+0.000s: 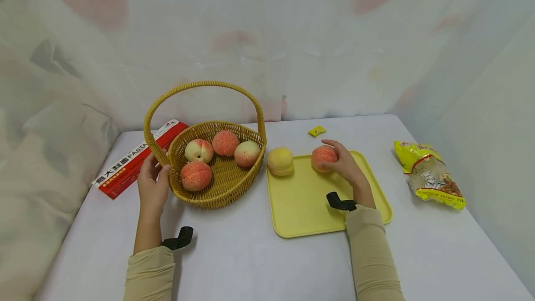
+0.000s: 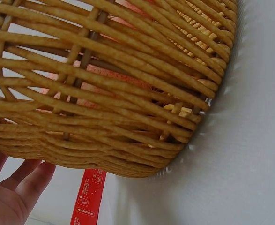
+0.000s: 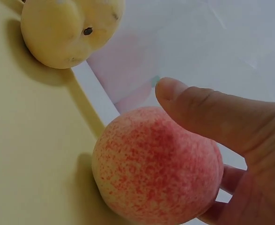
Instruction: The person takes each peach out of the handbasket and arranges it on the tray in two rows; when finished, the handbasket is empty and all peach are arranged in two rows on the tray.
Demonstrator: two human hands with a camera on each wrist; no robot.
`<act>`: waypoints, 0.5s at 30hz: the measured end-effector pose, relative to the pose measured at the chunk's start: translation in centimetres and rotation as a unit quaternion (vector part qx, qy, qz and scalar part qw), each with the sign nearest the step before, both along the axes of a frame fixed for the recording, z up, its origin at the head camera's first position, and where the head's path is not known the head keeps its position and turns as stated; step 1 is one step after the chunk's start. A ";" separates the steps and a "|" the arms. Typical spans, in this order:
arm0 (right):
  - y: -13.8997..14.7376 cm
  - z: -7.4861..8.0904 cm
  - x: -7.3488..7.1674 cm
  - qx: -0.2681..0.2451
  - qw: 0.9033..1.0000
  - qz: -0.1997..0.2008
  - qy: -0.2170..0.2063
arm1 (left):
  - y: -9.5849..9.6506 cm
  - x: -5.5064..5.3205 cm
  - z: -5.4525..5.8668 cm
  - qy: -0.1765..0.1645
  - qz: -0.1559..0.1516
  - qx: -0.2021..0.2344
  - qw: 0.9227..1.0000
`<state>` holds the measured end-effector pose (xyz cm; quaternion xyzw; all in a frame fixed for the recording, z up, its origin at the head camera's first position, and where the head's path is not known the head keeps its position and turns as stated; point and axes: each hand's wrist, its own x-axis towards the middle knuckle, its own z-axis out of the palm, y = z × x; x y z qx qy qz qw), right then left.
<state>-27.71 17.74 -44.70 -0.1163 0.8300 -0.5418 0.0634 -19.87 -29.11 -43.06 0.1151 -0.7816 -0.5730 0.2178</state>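
Beige sleeves point(image 1: 373, 254) are seen nearest. One peach point(image 1: 322, 156), on the tray point(image 1: 301, 208) right of the basket point(image 1: 209, 202), is held in the right hand point(image 1: 346, 165), fingers curled; the basket's left side is touched by the left hand point(image 1: 152, 184), fingers loosely spread.

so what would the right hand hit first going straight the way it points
Most likely the reddish peach: the right hand curves around it, though whether they already touch is unclear.
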 end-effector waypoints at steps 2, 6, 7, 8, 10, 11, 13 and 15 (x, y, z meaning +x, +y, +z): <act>0.0 0.4 0.1 -0.002 1.000 -0.004 -0.005 | 0.0 0.0 0.0 -0.002 0.000 -0.002 1.000; -0.3 1.7 0.6 -0.007 1.000 -0.011 -0.011 | 0.0 0.1 0.1 -0.003 0.000 -0.010 1.000; -0.4 2.1 0.8 -0.007 1.000 -0.012 -0.010 | -0.1 0.1 0.1 -0.006 0.001 -0.011 1.000; -0.5 2.5 1.0 -0.008 1.000 -0.014 -0.008 | -0.1 0.1 0.1 -0.007 0.002 -0.012 1.000; -0.6 3.2 1.4 -0.006 1.000 -0.016 0.007 | -0.1 0.1 0.1 -0.009 0.004 -0.014 1.000; -0.6 3.3 1.5 -0.001 1.000 -0.016 0.023 | -0.1 0.1 0.1 -0.009 0.003 -0.013 1.000; -0.4 3.3 1.6 -0.003 0.999 -0.020 0.050 | 0.0 0.1 0.1 -0.006 0.001 -0.010 1.000; -0.1 3.3 1.5 -0.014 0.996 -0.024 0.080 | 0.0 0.0 0.1 -0.003 -0.003 -0.006 1.000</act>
